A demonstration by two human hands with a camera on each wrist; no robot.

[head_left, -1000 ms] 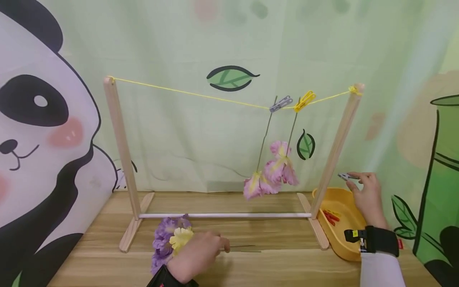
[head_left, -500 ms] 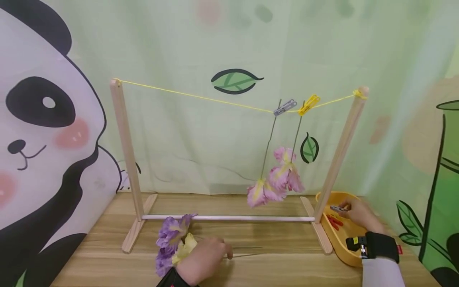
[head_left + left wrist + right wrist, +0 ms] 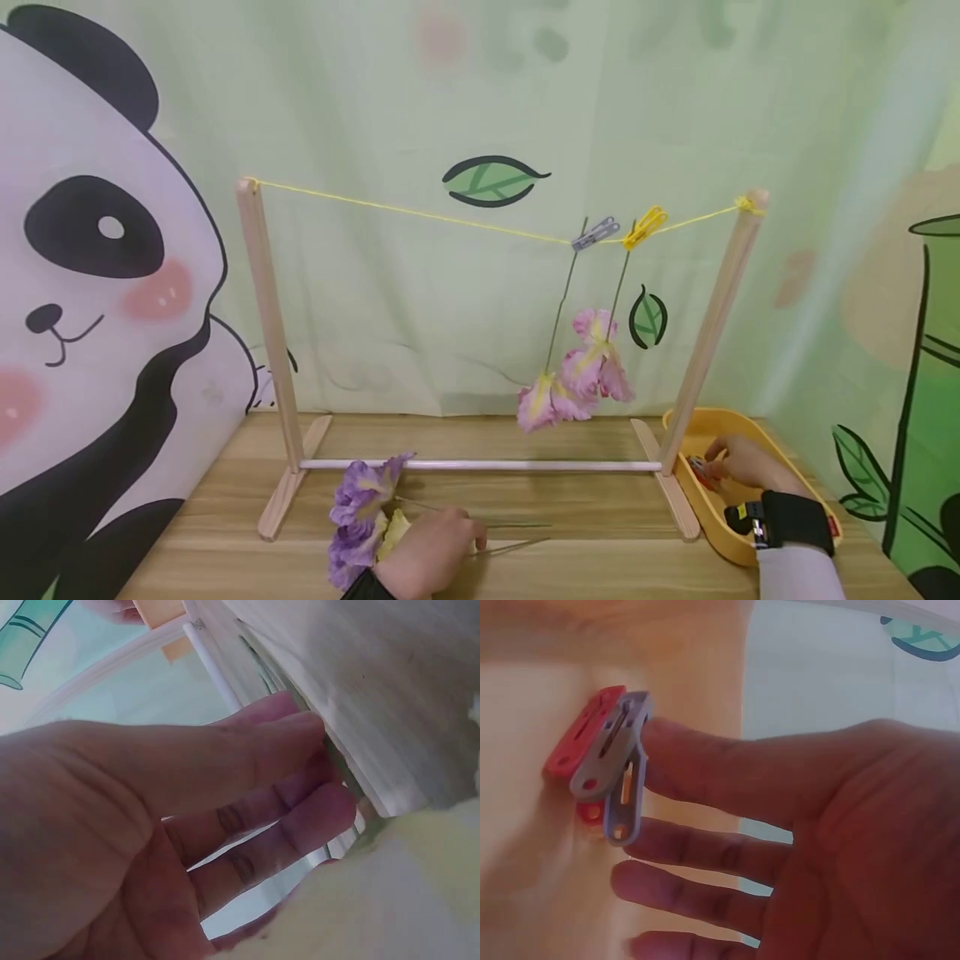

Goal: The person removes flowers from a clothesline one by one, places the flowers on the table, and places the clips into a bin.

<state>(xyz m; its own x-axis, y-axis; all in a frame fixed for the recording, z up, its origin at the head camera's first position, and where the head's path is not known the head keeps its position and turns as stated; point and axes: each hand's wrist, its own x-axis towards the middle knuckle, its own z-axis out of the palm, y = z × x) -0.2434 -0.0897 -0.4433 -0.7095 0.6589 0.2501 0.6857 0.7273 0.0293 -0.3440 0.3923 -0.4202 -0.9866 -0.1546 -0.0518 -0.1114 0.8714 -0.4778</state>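
My left hand (image 3: 435,550) pinches the green stem (image 3: 339,761) of a yellow artificial flower (image 3: 393,532) low over the table. The flower's petals (image 3: 405,885) blur across the lower right of the left wrist view. Purple flowers (image 3: 358,500) lie beside it, their stems pointing right. Inside the yellow tray (image 3: 723,546), my right hand (image 3: 753,467) has its fingers extended and spread. A grey clothespin (image 3: 619,750) rests on red clothespins (image 3: 585,731) at its fingertips, the thumb touching its side.
A wooden frame (image 3: 270,333) carries a yellow string (image 3: 412,211) between its posts. Two pink flowers (image 3: 596,367) hang upside down from it by a grey clothespin (image 3: 595,234) and a yellow clothespin (image 3: 645,227). A white rod (image 3: 480,466) joins the frame's feet.
My right hand has come down into the tray with the grey clothespin and let it go on the red ones. The left hand stays on the stem, nearly in place.
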